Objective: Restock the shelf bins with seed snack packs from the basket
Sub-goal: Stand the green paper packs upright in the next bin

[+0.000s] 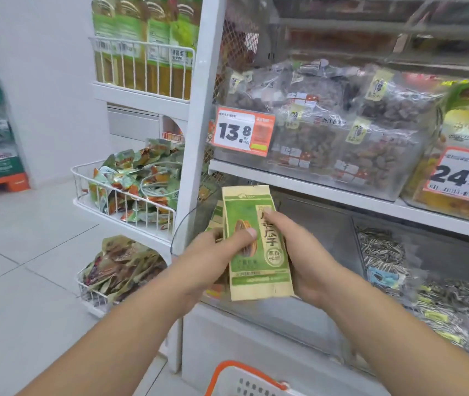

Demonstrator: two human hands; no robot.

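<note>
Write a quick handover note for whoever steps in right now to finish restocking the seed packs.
Left hand: grip shut on the green seed pack, thumb across its front; more packs sit behind it.
Right hand: grip shut on the same pack's right edge.
The pack is held upright in front of the clear lower bin, not yet placed.
Basket sits below, at the frame's bottom edge; its contents are not visible.
Done: a small stack lifted to the shelf.
Left: set these packs into the bin, then check the basket for more.

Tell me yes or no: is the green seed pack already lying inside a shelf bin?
No: the green seed pack is upright in front of the shelf, gripped by the left hand and the right hand.
</note>
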